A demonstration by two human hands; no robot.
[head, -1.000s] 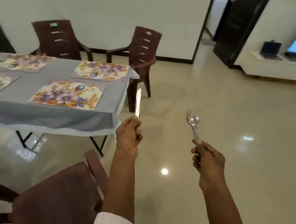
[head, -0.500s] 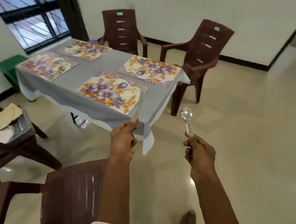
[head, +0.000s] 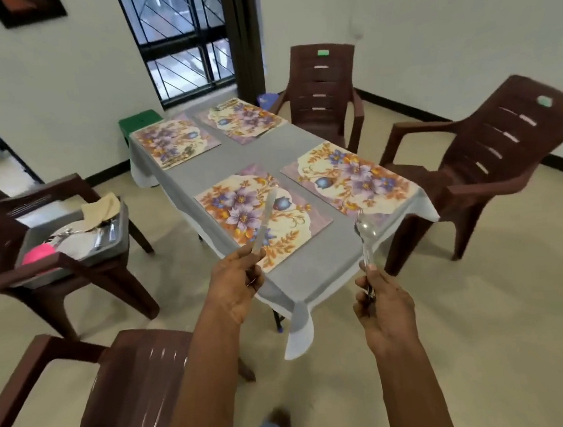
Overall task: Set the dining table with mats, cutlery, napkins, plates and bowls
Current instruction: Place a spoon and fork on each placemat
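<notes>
My left hand (head: 237, 283) grips a table knife (head: 265, 220) whose blade points up over the nearest floral mat (head: 234, 204). My right hand (head: 384, 310) holds a spoon and a fork together (head: 363, 236), upright, near the table's front right corner. The table (head: 316, 272) wears a grey cloth and carries several floral mats, among them one at the near right (head: 348, 172) and two at the far end (head: 173, 141) (head: 245, 117). No cutlery lies on the mats.
Brown plastic chairs stand around the table: one at the far end (head: 319, 85), one on the right (head: 495, 158), one at my lower left (head: 117, 384). A chair on the left bears a grey tray (head: 118, 243) with plates, cutlery, a cloth and a pink item. A green stool (head: 139, 122) stands by the window.
The view has swung left and closer to the table, so the whole table now lies ahead. Both hands now reach over its near end, still holding the same cutlery.
</notes>
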